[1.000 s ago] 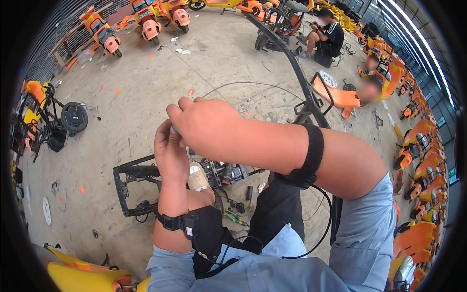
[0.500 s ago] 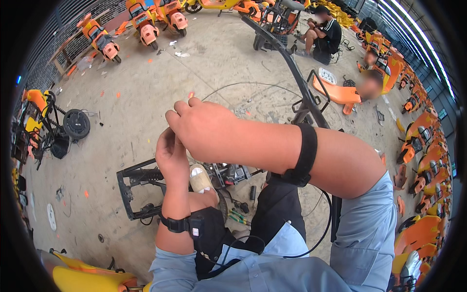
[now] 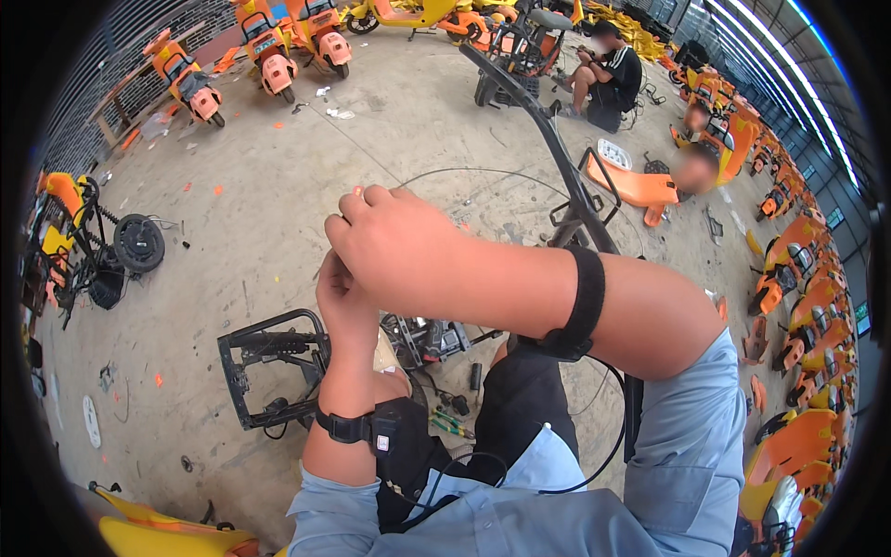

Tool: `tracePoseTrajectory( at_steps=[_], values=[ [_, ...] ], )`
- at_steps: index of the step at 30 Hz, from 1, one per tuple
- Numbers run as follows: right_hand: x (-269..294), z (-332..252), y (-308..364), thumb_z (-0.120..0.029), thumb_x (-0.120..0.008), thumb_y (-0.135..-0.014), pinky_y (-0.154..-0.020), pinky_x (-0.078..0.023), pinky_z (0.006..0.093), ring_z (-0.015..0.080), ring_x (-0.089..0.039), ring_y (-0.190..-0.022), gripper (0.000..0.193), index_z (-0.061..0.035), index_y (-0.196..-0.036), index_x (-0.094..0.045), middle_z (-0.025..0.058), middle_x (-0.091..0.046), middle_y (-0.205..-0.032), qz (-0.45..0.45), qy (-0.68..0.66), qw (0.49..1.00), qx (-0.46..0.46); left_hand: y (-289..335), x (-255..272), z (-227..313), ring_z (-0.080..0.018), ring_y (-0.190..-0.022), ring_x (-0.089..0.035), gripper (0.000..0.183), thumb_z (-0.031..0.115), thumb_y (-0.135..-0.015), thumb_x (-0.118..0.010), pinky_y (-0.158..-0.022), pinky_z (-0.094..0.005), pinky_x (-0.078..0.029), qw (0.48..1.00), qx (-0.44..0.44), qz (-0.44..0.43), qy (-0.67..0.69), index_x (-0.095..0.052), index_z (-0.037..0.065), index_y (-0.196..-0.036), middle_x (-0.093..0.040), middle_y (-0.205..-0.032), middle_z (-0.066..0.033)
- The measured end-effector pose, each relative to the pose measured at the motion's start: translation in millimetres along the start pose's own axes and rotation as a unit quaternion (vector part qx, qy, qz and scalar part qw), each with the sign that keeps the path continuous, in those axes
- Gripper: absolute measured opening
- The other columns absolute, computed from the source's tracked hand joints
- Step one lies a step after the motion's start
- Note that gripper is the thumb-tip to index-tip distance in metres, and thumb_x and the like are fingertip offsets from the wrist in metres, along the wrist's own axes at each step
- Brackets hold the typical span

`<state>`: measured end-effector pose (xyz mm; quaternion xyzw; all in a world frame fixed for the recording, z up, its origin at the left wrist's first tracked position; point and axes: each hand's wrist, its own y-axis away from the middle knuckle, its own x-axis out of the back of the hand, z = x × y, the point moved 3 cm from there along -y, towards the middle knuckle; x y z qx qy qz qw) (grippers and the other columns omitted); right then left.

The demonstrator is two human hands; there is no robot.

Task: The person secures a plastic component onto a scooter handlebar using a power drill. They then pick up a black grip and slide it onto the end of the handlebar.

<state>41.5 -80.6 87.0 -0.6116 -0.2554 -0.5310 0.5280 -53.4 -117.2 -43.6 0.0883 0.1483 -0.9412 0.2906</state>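
Note:
My left hand (image 3: 345,295) and my right hand (image 3: 394,243) are raised together in front of me, the right one over the left. The fingers of both are bent and closed, and whatever lies between them is hidden by the right hand. Below and beyond them is a black scooter frame (image 3: 555,139), whose long tube runs up past my right forearm. At lower left its square black end (image 3: 269,325) shows beside my left wrist. A thin black cable (image 3: 492,169) curves over the floor from near my right hand to the frame.
Pliers with green and yellow handles (image 3: 452,424) lie on the floor by my legs. An orange body panel (image 3: 633,184) lies at right. A stripped scooter with a black wheel (image 3: 139,243) stands left. Rows of orange scooters (image 3: 807,357) line the right side; a person (image 3: 608,79) crouches at the back.
My joined hands have shifted slightly to the right in the picture, still pressed together. The surroundings have slid a little to the left as the view turned.

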Motion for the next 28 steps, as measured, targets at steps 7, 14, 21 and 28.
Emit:
tracePoseTrajectory(
  at_steps=[7, 14, 21, 28],
  values=[
    [3, -6, 9, -0.014, -0.073, -0.073, -0.079, -0.053, 0.0368, 0.0287, -0.064, -0.094, 0.036, 0.0018, -0.104, -0.062, 0.0138, -0.062, -0.1, -0.04, 0.003, 0.999, 0.008, 1, 10, 5, -0.0128, -0.105, -0.062, 0.026, 0.006, -0.097, -0.06, -0.09, -0.0296, -0.05, 0.999, 0.011, -0.035, -0.03, -0.062, 0.003, -0.122, -0.066, -0.118, -0.0041],
    [-6, -13, 18, -0.014, -0.07, -0.075, -0.078, -0.052, 0.034, 0.0273, -0.063, -0.092, 0.036, 0.0016, -0.107, -0.062, 0.0132, -0.06, -0.102, -0.006, 0.062, 0.998, 0.009, 0, 15, -3, -0.0132, -0.106, -0.063, 0.039, -0.006, -0.091, -0.064, -0.093, -0.0297, -0.051, 0.998, 0.016, -0.063, 0.015, -0.057, -0.002, -0.13, -0.066, -0.118, -0.0058],
    [-6, -10, 13, -0.015, -0.07, -0.076, -0.072, -0.052, 0.0347, 0.0267, -0.064, -0.088, 0.033, 0.0021, -0.103, -0.062, 0.0139, -0.061, -0.098, -0.02, 0.021, 1.0, 0.009, -2, 19, -8, -0.0143, -0.109, -0.062, 0.028, 0.007, -0.101, -0.05, -0.091, -0.0323, -0.052, 0.996, 0.024, -0.076, -0.043, -0.062, 0.003, -0.125, -0.066, -0.121, -0.0047],
    [-10, -15, 11, -0.015, -0.071, -0.075, -0.072, -0.054, 0.0349, 0.0274, -0.065, -0.088, 0.033, 0.0016, -0.102, -0.063, 0.0137, -0.062, -0.096, -0.053, 0.025, 0.998, -0.018, 0, 22, -7, -0.0191, -0.115, -0.062, 0.038, 0.018, -0.103, -0.048, -0.096, -0.0367, -0.051, 0.99, 0.104, -0.086, -0.031, -0.056, 0.001, -0.136, -0.063, -0.13, -0.009]
  ],
)
